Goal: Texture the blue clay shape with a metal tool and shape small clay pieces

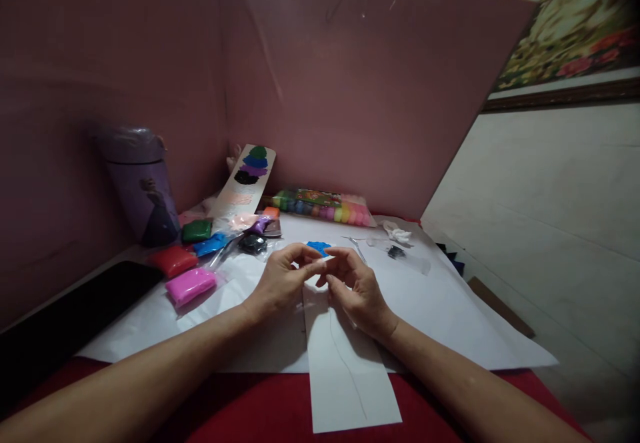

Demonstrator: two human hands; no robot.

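My left hand (pixel 285 275) and my right hand (pixel 360 293) meet fingertip to fingertip over a white paper strip (pixel 345 376). Thumb and fingers of each are pinched together; whatever lies between them is too small or hidden to make out. A thin curved line runs down the strip toward its near end. Just beyond my fingertips shows a patch of blue clay (pixel 318 248), at the strip's far end. My hands cover the middle of the strip.
Bagged clay lies to the left: pink (pixel 191 287), red (pixel 173 260), green (pixel 197 230), black (pixel 253 244). Behind stand a purple tumbler (pixel 143 190) and a card with coloured clay patches (pixel 247 180). A pack of coloured clay (pixel 323 206) lies by the pink partition (pixel 350 96).
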